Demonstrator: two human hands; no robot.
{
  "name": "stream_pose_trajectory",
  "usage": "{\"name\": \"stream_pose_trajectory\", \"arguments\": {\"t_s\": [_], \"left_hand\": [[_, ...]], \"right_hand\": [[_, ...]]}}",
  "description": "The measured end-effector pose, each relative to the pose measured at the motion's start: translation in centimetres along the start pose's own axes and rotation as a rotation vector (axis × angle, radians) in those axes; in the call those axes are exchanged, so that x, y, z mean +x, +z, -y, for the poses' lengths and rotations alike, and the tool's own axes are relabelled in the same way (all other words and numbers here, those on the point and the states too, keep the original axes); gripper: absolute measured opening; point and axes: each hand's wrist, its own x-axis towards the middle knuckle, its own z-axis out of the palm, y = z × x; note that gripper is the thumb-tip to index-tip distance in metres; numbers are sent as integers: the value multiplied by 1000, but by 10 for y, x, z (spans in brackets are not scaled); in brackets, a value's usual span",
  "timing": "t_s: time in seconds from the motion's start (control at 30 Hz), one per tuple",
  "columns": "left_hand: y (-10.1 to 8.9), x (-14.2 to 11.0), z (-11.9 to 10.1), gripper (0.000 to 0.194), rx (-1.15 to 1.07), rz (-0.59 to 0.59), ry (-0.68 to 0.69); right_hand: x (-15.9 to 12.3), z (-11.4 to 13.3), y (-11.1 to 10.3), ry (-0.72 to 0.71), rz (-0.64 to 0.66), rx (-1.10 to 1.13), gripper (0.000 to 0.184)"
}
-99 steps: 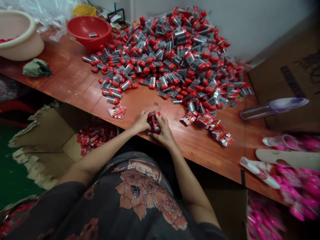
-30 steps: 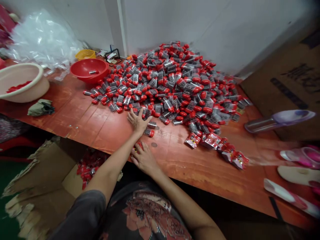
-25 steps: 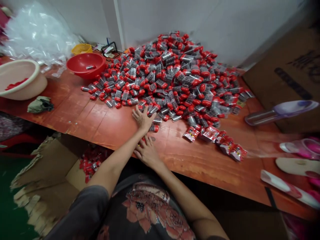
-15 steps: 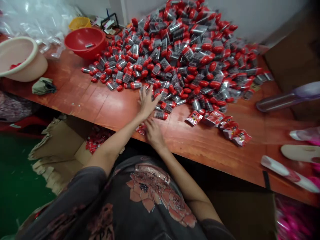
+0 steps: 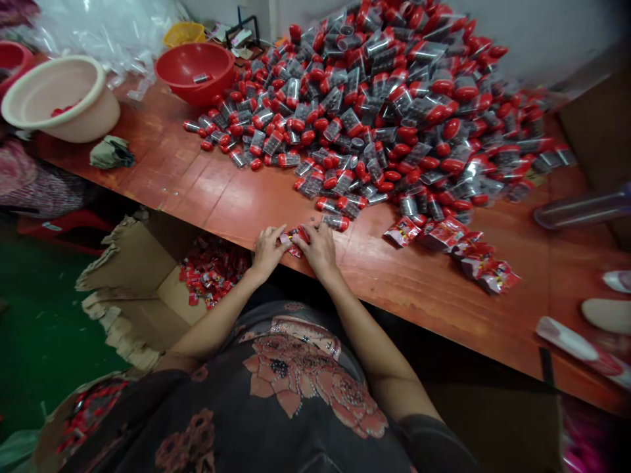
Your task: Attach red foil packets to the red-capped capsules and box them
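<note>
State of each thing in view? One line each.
left hand: fingers touching the red packets
right hand: fingers on the red packets
red packets: small bunch between the hands
cardboard box: flaps open, packets inside
red bowl: upright, one tube inside
beige basin: upright, red bits inside
tube pile: loosely heaped

On my orange-red wooden table (image 5: pixel 197 190) sit a cream plastic basin (image 5: pixel 62 98) and a red plastic bowl (image 5: pixel 194 72), with a crumpled green rag (image 5: pixel 111 152) near the basin. Behind them lie clear plastic bags (image 5: pixel 103 33) and a yellow tub (image 5: pixel 185 34); a torn cardboard box (image 5: pixel 133 276) stands below the table's edge.
</note>
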Motion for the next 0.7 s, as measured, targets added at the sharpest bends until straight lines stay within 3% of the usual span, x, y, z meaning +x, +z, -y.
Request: {"name": "stream_pose_trajectory", "arguments": {"t_s": [0.1, 0.17, 0.23, 0.33, 0.4, 0.47, 0.53, 0.6, 0.7], "left_hand": [[1, 1, 3, 44, -35, -22, -7], [0, 0, 1, 48, -71, -59, -13], [0, -3, -3, 65, -109, -118, -10], [4, -8, -9, 96, -74, -118, 66], [10, -6, -7, 84, 15, 0, 196], [15, 1, -1, 50, 118, 132, 311], [14, 10, 9, 42, 184, 144, 320], [6, 17, 21, 41, 207, 97, 301], [-16, 18, 35, 41, 205, -14, 231]], "right_hand": [[-3, 1, 5, -4, -46, 89, 30], [-7, 4, 5, 71, -34, 260, 19], [-9, 9, -2, 177, -12, 499, 12], [-7, 13, -26, 175, -68, 578, 18], [-2, 11, -52, 147, -107, 601, 22], [1, 9, -83, 131, -94, 640, 25], [-4, 10, -109, 91, 2, 693, 27], [-15, 16, -122, 39, 238, 800, 25], [-33, 31, -109, -117, 434, 670, 28]]}}
